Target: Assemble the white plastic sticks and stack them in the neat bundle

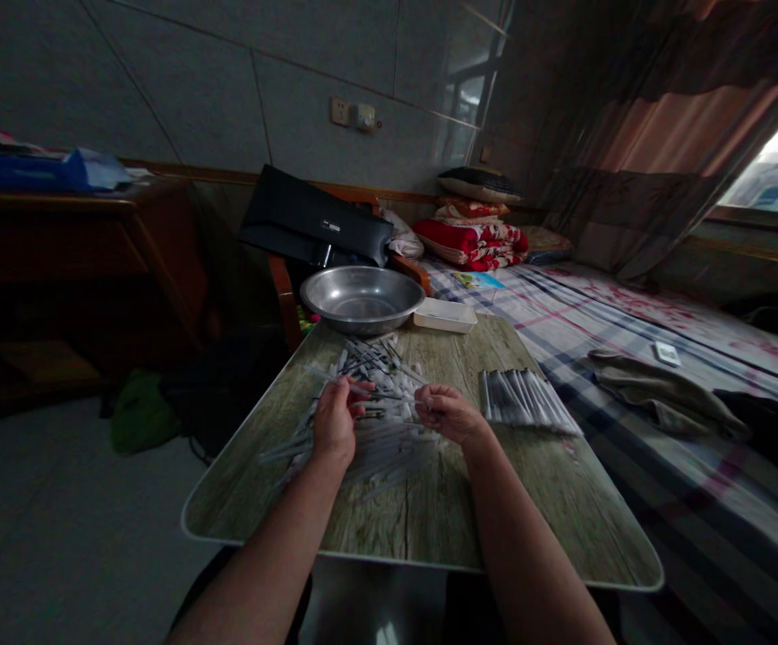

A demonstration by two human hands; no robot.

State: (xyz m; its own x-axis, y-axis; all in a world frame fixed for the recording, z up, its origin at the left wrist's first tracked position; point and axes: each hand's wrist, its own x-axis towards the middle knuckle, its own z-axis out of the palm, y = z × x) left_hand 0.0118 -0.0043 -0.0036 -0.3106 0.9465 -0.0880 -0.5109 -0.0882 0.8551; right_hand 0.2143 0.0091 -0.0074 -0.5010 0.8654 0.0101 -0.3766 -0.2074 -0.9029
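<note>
Over the table (415,524) I count two hands, my left hand (336,419) and right hand (448,412). On it lie one tube heap (389,457) and one tube row (529,400), both too blurred to count by piece. At its far edge: one basin (362,300), one tray (446,315). Beyond it, one case (314,219); right of it, one bed (630,309); left, one desk (46,237).

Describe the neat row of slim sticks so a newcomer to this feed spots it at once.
Start at the wood-patterned table beside the bed. On its right side, just right of the right hand, lies the row of slim sticks. Unlike the jumbled pile mid-table, these lie side by side, dark ends lined up away from the person.
</note>
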